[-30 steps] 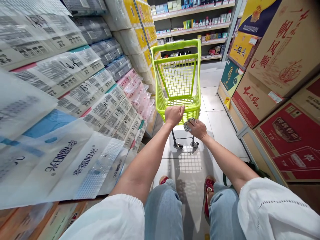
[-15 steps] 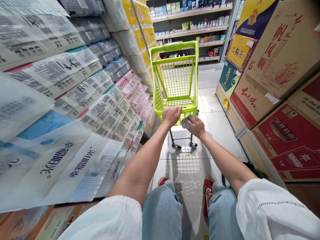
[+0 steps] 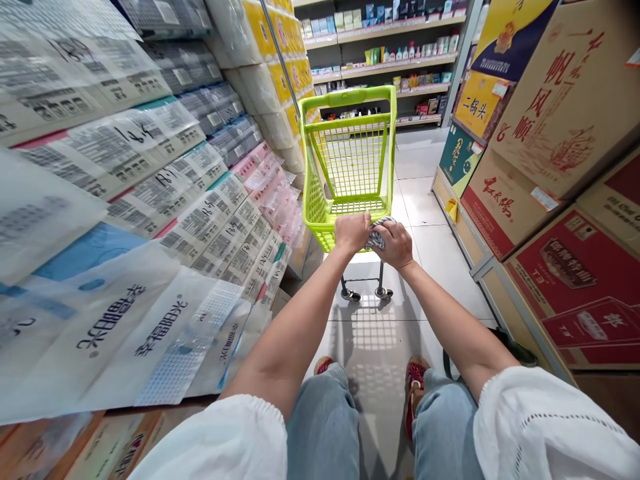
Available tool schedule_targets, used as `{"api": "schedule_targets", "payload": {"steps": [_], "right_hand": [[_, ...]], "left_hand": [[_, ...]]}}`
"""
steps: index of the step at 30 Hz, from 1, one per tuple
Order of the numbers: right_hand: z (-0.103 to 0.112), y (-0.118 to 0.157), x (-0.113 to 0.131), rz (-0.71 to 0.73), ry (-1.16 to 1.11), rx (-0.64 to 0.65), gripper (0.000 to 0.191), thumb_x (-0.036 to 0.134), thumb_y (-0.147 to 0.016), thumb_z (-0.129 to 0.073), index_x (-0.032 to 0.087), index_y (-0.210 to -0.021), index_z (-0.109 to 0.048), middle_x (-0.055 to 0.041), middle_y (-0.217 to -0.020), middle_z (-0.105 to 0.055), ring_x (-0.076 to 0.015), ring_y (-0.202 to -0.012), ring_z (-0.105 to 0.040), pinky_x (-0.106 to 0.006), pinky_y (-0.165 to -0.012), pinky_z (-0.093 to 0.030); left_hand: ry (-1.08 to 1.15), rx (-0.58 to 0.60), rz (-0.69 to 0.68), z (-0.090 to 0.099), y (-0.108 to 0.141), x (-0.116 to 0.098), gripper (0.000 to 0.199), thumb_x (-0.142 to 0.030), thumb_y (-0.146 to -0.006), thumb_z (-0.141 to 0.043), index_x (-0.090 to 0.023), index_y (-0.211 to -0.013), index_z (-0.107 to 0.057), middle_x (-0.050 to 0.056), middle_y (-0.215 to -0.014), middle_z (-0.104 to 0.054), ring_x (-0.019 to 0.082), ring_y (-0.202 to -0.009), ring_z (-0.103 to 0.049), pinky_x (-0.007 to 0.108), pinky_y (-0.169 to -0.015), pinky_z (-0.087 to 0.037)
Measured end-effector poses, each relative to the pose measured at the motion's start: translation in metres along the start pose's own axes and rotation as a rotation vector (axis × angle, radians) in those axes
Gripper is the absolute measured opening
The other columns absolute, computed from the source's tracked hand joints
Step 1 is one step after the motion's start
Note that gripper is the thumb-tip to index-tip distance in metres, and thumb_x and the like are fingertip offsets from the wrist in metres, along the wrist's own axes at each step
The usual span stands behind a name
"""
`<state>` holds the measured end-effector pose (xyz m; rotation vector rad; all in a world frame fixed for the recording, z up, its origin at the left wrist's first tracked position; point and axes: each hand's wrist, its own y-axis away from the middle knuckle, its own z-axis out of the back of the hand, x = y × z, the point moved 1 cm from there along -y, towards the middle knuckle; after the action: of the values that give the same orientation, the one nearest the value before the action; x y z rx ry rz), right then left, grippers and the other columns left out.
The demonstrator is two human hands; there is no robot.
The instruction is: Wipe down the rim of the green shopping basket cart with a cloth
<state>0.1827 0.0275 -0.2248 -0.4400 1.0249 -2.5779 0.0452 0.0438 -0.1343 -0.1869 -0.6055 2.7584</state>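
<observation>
My right hand (image 3: 395,245) is closed around a small bundle of grey-and-white striped cord or cloth (image 3: 377,233). My left hand (image 3: 352,231) is curled shut right beside it, its thumb side against the bundle. What the left fingers hold, if anything, is hidden behind the hand. Just beyond both hands stands a lime-green shopping cart (image 3: 345,97) with a plastic mesh basket and dark wheeled legs. Its near rim is partly covered by my hands, and I cannot tell whether they touch it.
Stacked plastic-wrapped packs (image 3: 150,143) line the left side, with wrapped yellow-and-white bales (image 3: 275,80) behind them. Along the right, printed cartons (image 3: 555,113) sit on a low shelf. Shelves of small goods (image 3: 385,65) cross the far end. A dark bag (image 3: 515,348) lies by the right shelf.
My left hand has shifted right, away from the cart's middle edge, to meet the striped bundle. My right hand has moved slightly, still gripping the bundle. The cart appears almost unmoved.
</observation>
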Motion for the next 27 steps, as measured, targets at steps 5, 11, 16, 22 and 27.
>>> {"api": "schedule_targets", "payload": {"steps": [5,11,16,22,27], "right_hand": [[-0.028,0.029,-0.009,0.021,0.032,0.068,0.040,0.045,-0.083,-0.054,0.024,-0.116,-0.062,-0.0097,-0.116,-0.058,-0.0281,-0.101,-0.048,-0.038,-0.084,-0.041],[-0.031,0.040,-0.011,0.073,0.045,0.080,0.036,0.042,-0.082,-0.057,0.022,-0.111,-0.064,-0.0093,-0.112,-0.061,-0.0263,-0.095,-0.049,-0.036,-0.077,-0.041],[-0.006,0.002,-0.003,0.061,-0.008,-0.074,0.039,0.044,-0.084,-0.054,0.023,-0.115,-0.061,-0.0093,-0.118,-0.058,-0.0264,-0.102,-0.049,-0.038,-0.087,-0.039],[-0.014,0.015,-0.004,0.004,0.005,0.127,0.039,0.044,-0.084,-0.053,0.024,-0.116,-0.061,-0.0106,-0.117,-0.058,-0.0282,-0.103,-0.048,-0.039,-0.085,-0.041],[-0.012,0.037,-0.014,-0.068,-0.029,0.154,0.035,0.038,-0.080,-0.055,0.021,-0.110,-0.063,-0.0104,-0.115,-0.059,-0.0273,-0.101,-0.051,-0.037,-0.082,-0.043]], "left_hand": [[0.033,-0.006,-0.037,-0.007,-0.001,-0.003,0.065,-0.044,-0.098,-0.012,-0.017,-0.078,-0.067,0.010,-0.079,-0.069,0.019,-0.074,-0.060,0.032,-0.067,-0.032],[0.071,0.002,-0.058,-0.006,-0.002,0.001,0.065,-0.045,-0.098,-0.012,-0.018,-0.074,-0.066,0.010,-0.077,-0.068,0.020,-0.075,-0.061,0.033,-0.067,-0.030],[0.056,-0.014,-0.081,-0.006,-0.001,0.001,0.065,-0.044,-0.098,-0.011,-0.018,-0.075,-0.066,0.009,-0.080,-0.070,0.020,-0.073,-0.061,0.033,-0.066,-0.029],[0.026,-0.024,-0.082,-0.006,-0.002,0.003,0.064,-0.043,-0.099,-0.011,-0.018,-0.076,-0.066,0.009,-0.079,-0.070,0.019,-0.073,-0.060,0.033,-0.065,-0.030],[0.054,-0.001,-0.081,-0.006,-0.003,0.005,0.063,-0.044,-0.098,-0.012,-0.019,-0.076,-0.065,0.009,-0.078,-0.069,0.019,-0.072,-0.059,0.033,-0.067,-0.031]]}}
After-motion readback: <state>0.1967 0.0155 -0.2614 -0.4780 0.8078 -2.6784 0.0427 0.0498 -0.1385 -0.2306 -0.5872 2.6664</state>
